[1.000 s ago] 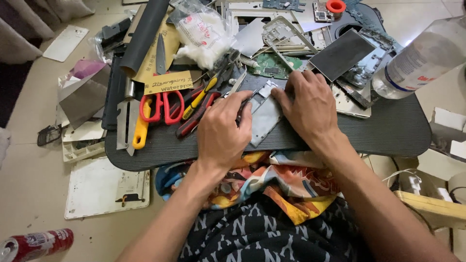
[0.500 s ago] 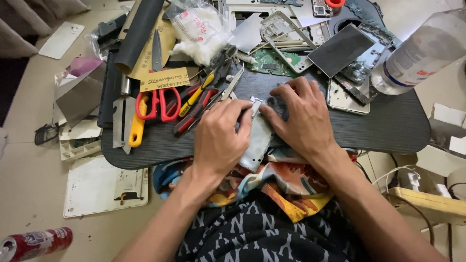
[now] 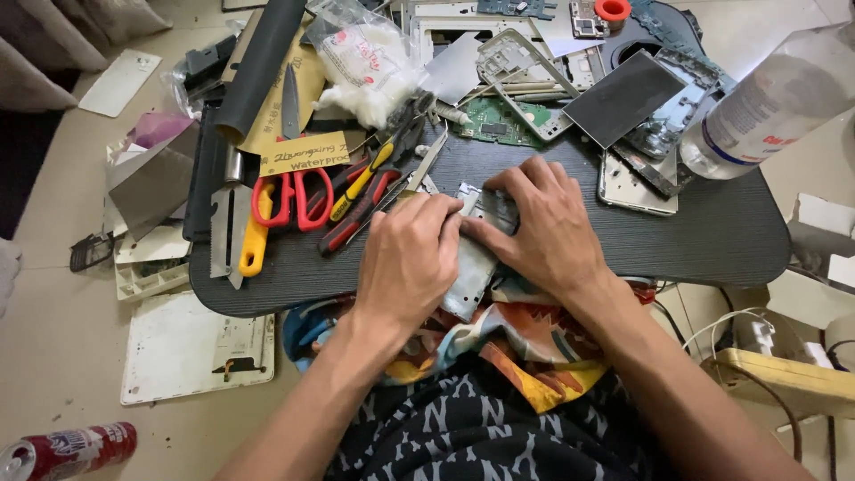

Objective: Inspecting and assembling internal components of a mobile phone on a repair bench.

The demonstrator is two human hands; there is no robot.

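Note:
Both of my hands grip a thin silver metal device panel [image 3: 470, 272] at the near edge of a dark lap table [image 3: 712, 240]. My left hand [image 3: 411, 258] curls over its left side, knuckles up. My right hand [image 3: 545, 227] presses on its upper right part with fingers spread. The panel hangs a little over the table's front edge, above my patterned shorts; most of it is hidden under my hands.
Red-handled scissors [image 3: 294, 198], screwdrivers [image 3: 361, 198], a yellow-handled blade [image 3: 245, 240] and a black roll [image 3: 258, 67] lie at left. A green circuit board [image 3: 503, 120], metal frames, a dark screen panel [image 3: 623, 98] and a clear plastic bottle [image 3: 766, 98] sit at back right. A red can [image 3: 67, 450] lies on the floor.
My hands have drawn the metal panel nearer to the table's front edge and closed in tighter over it. The view shifted slightly.

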